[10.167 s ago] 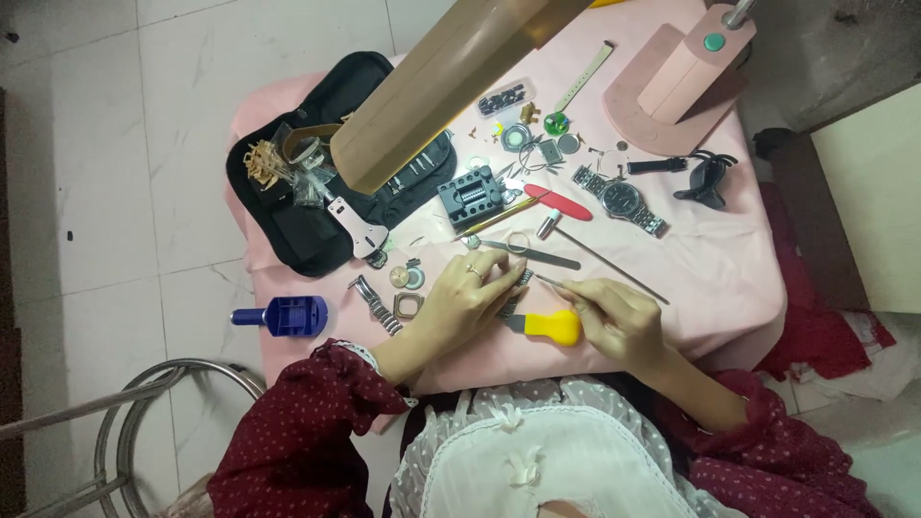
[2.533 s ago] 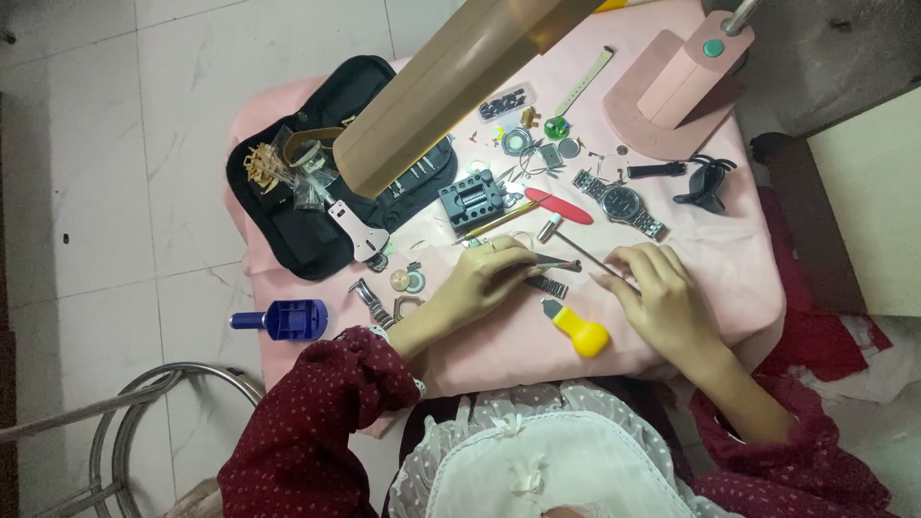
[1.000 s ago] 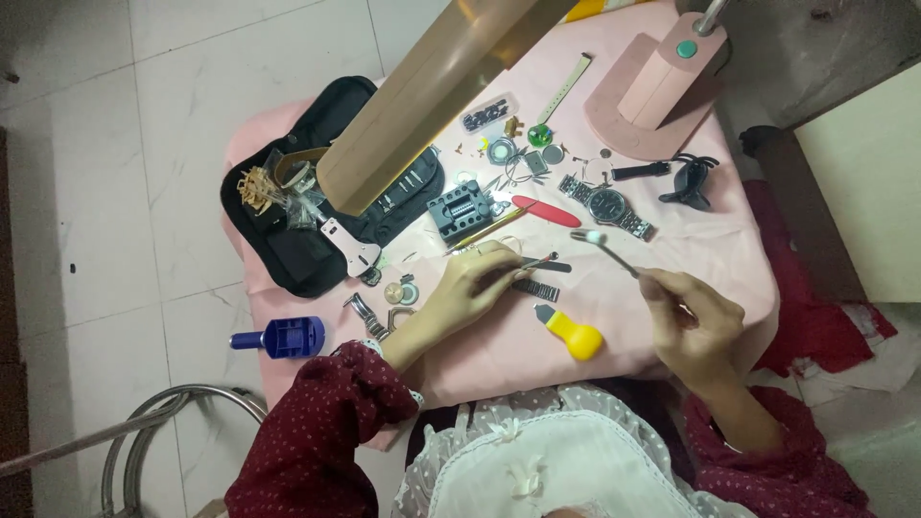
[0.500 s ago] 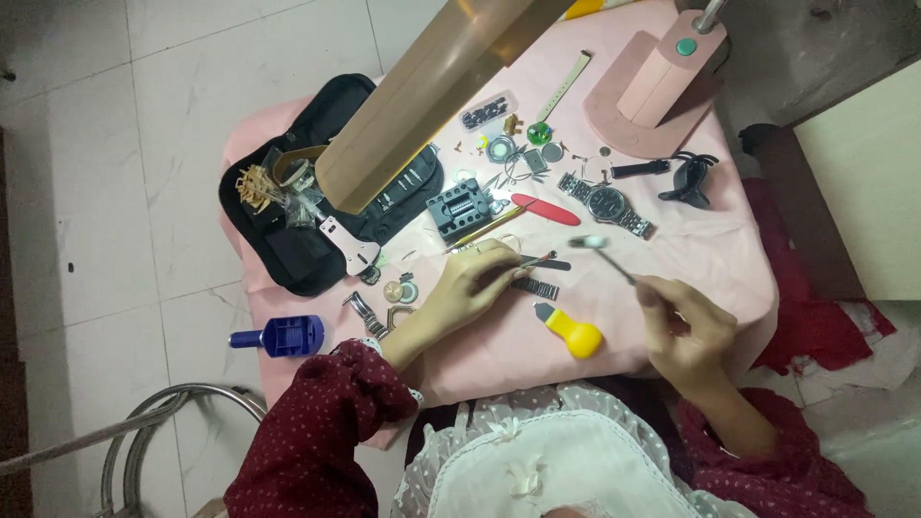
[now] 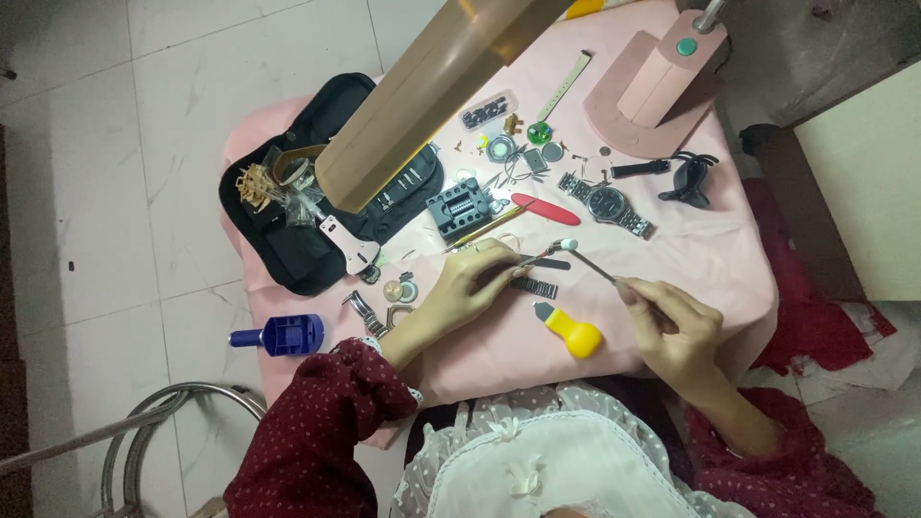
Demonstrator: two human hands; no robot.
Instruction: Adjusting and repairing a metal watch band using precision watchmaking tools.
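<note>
Hands (image 5: 475, 288) (image 5: 672, 321) grip thin metal tools: left tweezers (image 5: 537, 256), right a probe (image 5: 590, 264) (rounded tip).

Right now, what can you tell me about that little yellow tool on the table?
The yellow tool is short and stubby, with a rounded, bulb-shaped handle that looks like smooth plastic and a small grey metal tip at its upper left end. It lies flat on the pink tablecloth, tilted slantwise, near the table's front edge. It sits between the left hand and the right hand, and neither hand touches it. A short dark ridged strip lies just above it, apart from it.
</note>
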